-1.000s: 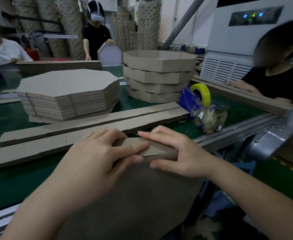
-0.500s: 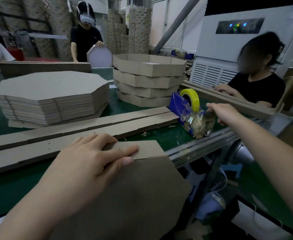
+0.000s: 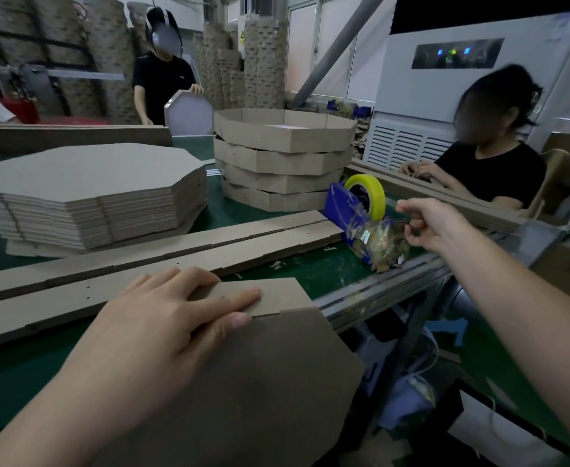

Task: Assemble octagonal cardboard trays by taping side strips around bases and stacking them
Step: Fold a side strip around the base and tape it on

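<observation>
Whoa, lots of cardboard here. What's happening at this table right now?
A person is building octagonal cardboard trays. Their left hand presses a side strip against the edge of an octagonal base at the near edge of the table, while the right hand reaches to the blue tape dispenser, fingers curled by its cutter; whether it has tape yet is unclear. Four finished trays are stacked behind, beside a pile of flat bases.

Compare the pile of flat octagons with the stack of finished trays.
The flat octagons lie as many thin sheets; the finished trays number four. The octagons have no walls; the trays have raised side walls. Both are brown cardboard on the green table.
</observation>
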